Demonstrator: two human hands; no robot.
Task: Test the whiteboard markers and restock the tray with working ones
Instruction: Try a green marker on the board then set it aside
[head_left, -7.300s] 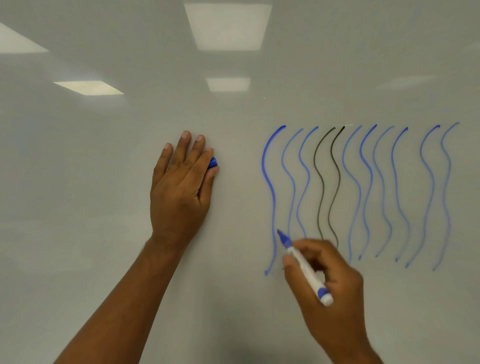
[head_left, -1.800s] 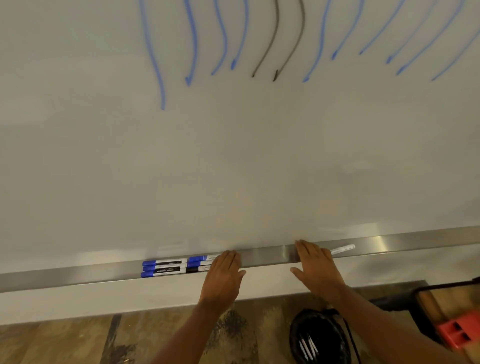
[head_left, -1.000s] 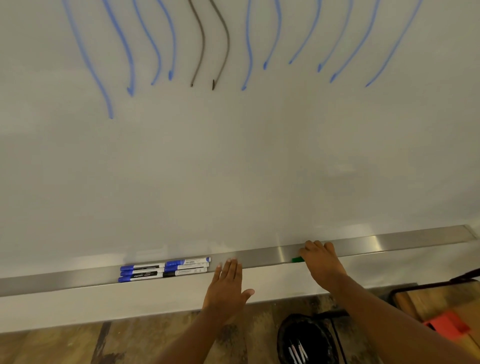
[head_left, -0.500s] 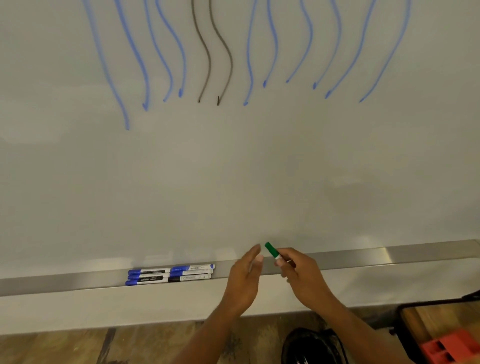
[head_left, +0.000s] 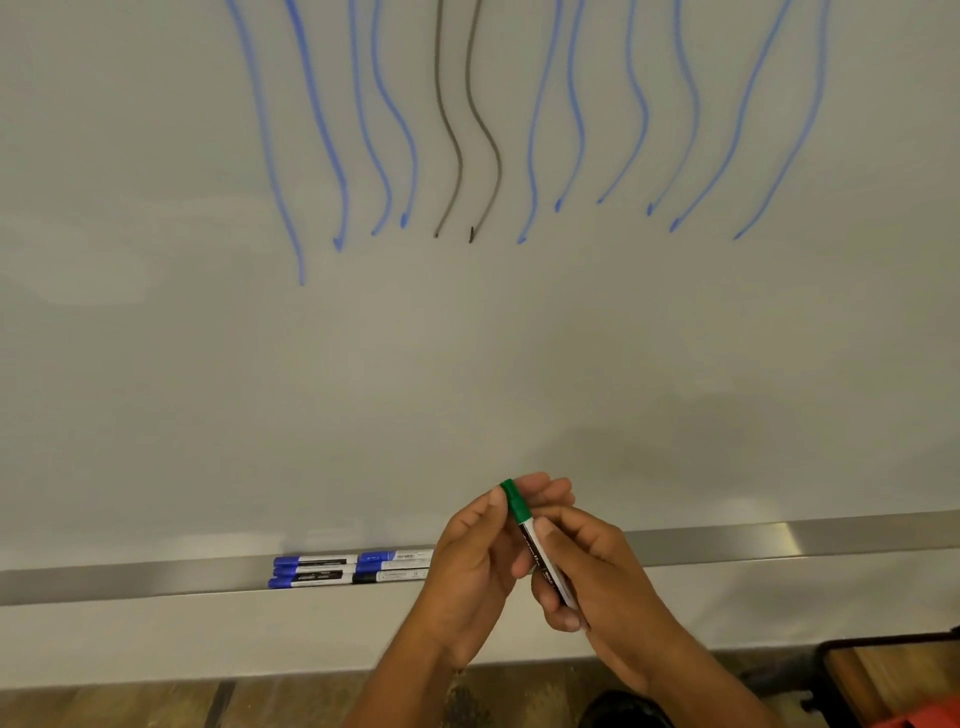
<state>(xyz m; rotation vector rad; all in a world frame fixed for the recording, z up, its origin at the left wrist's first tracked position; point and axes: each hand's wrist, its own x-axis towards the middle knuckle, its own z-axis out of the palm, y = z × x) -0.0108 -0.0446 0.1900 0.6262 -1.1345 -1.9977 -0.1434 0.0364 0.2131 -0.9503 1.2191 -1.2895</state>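
The big whiteboard (head_left: 467, 364) has wavy lines (head_left: 535, 130) on top. Its tray (head_left: 779, 540) holds markers (head_left: 353, 570) on the left. In front of the tray, the right hand (head_left: 597, 577) grips a green marker (head_left: 530, 535). The left hand (head_left: 480, 551) pinches its cap (head_left: 514, 500).

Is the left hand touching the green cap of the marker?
Touching. The head view shows the left hand's thumb and fingers closed around the green cap, with no gap.

Wood-look floor (head_left: 291, 706) down below, kinda scuffed and dark in spots. Bottom right there's a wooden surface with a dark frame (head_left: 883, 675) and something red (head_left: 924, 717) poking in.
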